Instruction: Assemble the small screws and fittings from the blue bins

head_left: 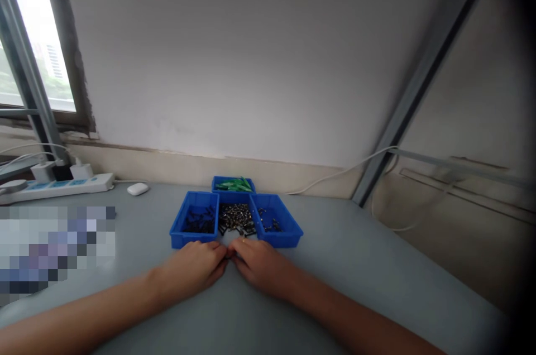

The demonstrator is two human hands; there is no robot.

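Note:
My left hand (196, 262) and my right hand (266, 264) meet just in front of the blue bins, their fingertips pinched together. Whatever lies between the fingers is too small and covered to make out. Beyond my hands is a pile of small metal pieces, like screws (237, 216), between two blue bins. The left bin (182, 240) contains dark, thin pieces that look like screws. Inside the right bin (291, 240) lie a few small shiny metal parts. A further blue bin (216, 184) at the back holds green pieces (234, 184).
A white power strip (90, 185) with plugs and a small white case (138, 189) are at the back left of the grey table (335, 265). A white cable (322, 178) runs along the wall toward a metal post (377, 168). A blurred-out patch covers the left side.

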